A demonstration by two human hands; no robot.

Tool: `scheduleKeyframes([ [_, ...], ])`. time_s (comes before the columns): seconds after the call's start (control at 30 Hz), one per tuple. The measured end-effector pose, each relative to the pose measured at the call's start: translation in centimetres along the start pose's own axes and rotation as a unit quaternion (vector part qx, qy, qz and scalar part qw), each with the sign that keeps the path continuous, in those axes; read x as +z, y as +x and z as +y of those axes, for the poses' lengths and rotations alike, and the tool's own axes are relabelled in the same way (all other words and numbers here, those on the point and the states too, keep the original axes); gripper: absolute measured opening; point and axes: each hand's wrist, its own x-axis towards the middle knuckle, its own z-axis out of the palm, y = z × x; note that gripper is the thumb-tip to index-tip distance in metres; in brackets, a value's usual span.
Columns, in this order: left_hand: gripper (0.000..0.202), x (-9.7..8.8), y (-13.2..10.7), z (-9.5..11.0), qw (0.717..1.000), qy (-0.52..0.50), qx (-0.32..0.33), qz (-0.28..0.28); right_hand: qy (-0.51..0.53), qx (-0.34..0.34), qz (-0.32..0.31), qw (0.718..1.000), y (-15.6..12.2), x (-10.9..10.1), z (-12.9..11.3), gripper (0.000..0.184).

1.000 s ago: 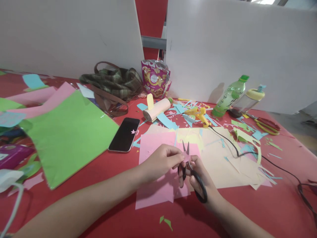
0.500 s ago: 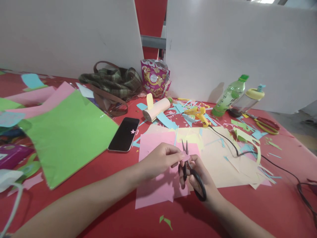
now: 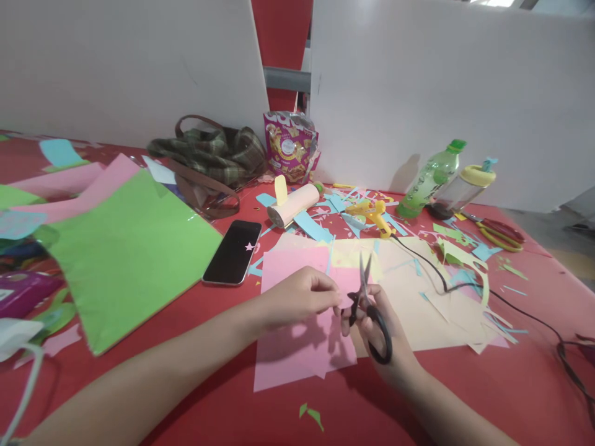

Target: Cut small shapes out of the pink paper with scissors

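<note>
My right hand [image 3: 379, 334] grips black-handled scissors [image 3: 367, 303], blades pointing up and slightly apart, above a pink paper sheet [image 3: 297, 334] on the red table [image 3: 223, 409]. My left hand [image 3: 297, 297] is pinched closed just left of the scissors, fingertips near the blades' pivot; a small pink scrap seems to be between the fingers but is too small to be sure. Beige paper [image 3: 418, 297] lies under and to the right of the hands.
A phone [image 3: 232, 252] lies left of the pink sheet, a green sheet [image 3: 130, 248] beyond it. A yellow glue gun [image 3: 374, 215] with a black cord [image 3: 511, 306], paper roll [image 3: 294, 205], snack bag [image 3: 290, 145], plaid bag [image 3: 209, 155], bottles [image 3: 430, 179] and red scissors [image 3: 499, 234] stand behind.
The scissors have shifted right and away from my left hand's fingertips. The small pink piece held up between the blades earlier no longer shows there.
</note>
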Motion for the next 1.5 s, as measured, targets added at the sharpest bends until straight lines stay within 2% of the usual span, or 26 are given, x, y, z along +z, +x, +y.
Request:
scheduleKeyframes([
  [0.17, 0.022, -0.1, -0.1, -0.3, 0.995, 0.073, -0.003, -0.069, -0.022, -0.009, 0.048, 0.999, 0.3, 0.0, -0.2, 0.028],
  [0.37, 0.021, 0.0, -0.2, -0.3, 0.987, 0.083, -0.014, -0.137, -0.024, 0.016, 0.02, 0.999, 0.1, 0.2, -0.3, 0.028],
  [0.77, 0.02, 0.1, -0.1, -0.2, 0.98, 0.137, 0.018, -0.144, -0.027, 0.057, -0.012, 0.998, 0.1, 0.3, -0.1, 0.039],
  [1.0, 0.017, 0.0, 0.0, -0.4, 0.981, 0.16, 0.02, -0.11, -0.06, 0.051, 0.001, 0.997, -0.1, 0.2, -0.2, 0.033],
  [1.17, 0.015, 0.1, 0.1, -0.5, 0.979, 0.189, 0.053, -0.06, -0.079, 0.054, 0.003, 0.995, -0.1, 0.2, -0.3, 0.037],
  [1.3, 0.017, 0.5, 0.2, -0.7, 0.975, 0.209, 0.075, -0.029, -0.097, 0.051, 0.033, 0.993, 0.0, 0.2, -0.1, 0.034],
  [1.4, 0.02, 0.7, 0.3, -0.8, 0.973, 0.216, 0.084, 0.0, -0.084, 0.043, 0.047, 0.994, 0.0, 0.2, 0.0, 0.031],
  [1.5, 0.022, 0.9, 0.3, -0.9, 0.975, 0.207, 0.078, 0.004, -0.063, 0.035, 0.062, 0.995, 0.1, 0.2, 0.1, 0.031],
])
